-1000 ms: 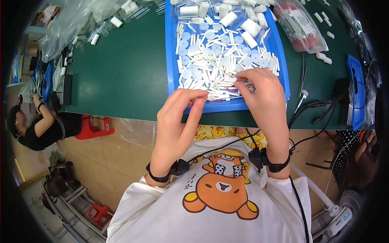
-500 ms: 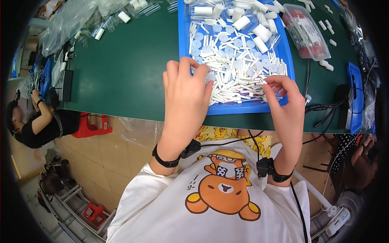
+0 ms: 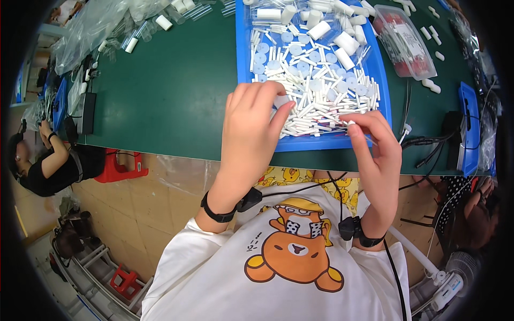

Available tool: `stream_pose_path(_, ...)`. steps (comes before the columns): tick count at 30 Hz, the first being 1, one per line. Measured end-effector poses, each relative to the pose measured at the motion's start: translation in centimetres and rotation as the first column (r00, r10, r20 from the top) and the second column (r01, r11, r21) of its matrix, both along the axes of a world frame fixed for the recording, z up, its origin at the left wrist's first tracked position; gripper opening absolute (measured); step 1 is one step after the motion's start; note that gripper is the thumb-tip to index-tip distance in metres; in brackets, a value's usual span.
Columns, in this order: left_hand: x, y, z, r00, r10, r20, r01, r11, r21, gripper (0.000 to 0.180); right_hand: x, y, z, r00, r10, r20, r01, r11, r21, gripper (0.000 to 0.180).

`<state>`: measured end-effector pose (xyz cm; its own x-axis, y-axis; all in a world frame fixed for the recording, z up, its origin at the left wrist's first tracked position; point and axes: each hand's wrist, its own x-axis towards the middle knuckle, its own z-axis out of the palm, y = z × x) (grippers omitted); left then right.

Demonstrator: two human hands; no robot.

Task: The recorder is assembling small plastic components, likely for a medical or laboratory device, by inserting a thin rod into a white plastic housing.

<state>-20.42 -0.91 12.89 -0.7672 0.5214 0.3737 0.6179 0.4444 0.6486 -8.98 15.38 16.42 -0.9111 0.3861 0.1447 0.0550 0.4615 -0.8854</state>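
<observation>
The blue tray on the green table holds many short white sticks and pale translucent discs. Over its near left part, my left hand has its fingers curled. A pale piece shows between index finger and thumb, mostly hidden. At the near right of the tray, my right hand pinches a small white piece between thumb and index finger. Its other fingers are bent in, and a thin pale stick shows by them.
Thicker white cylinders lie in the tray's far part. Right of it stands a clear plastic box with red contents. Cables run along the right table edge. Clear plastic bags lie far left. Another person sits at left.
My left hand has shifted slightly right and down. My right hand has moved a little toward me, and a white piece now shows at its fingertips.
</observation>
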Motion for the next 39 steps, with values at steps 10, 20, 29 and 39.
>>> stream_pose_path(10, 1.9, -1.1, 1.7, 0.333, -0.621, 0.709, -0.145, 0.71, 0.689, 0.024, 0.7, -0.9, 0.9, 0.981, 0.179, -0.072, -0.182, 0.983, -0.033, 0.01)
stream_pose_path(20, 2.0, -0.9, 1.7, 0.326, -0.616, 0.717, -0.101, 0.732, 0.674, 0.024, 1.1, -0.6, 1.2, 0.983, 0.185, -0.001, -0.185, 0.983, 0.002, 0.009)
stream_pose_path(29, 2.3, -1.1, 2.4, 0.408, -0.557, 0.723, -0.087, 0.765, 0.638, 0.027, 1.4, -0.3, 1.6, 0.988, 0.126, -0.088, -0.125, 0.992, 0.019, 0.009)
stream_pose_path(39, 2.5, -1.0, 1.5, 0.588, -0.545, 0.598, 0.05, 0.762, 0.646, 0.037, 1.5, -0.4, 1.4, 0.978, 0.185, -0.098, -0.182, 0.983, 0.04, 0.011)
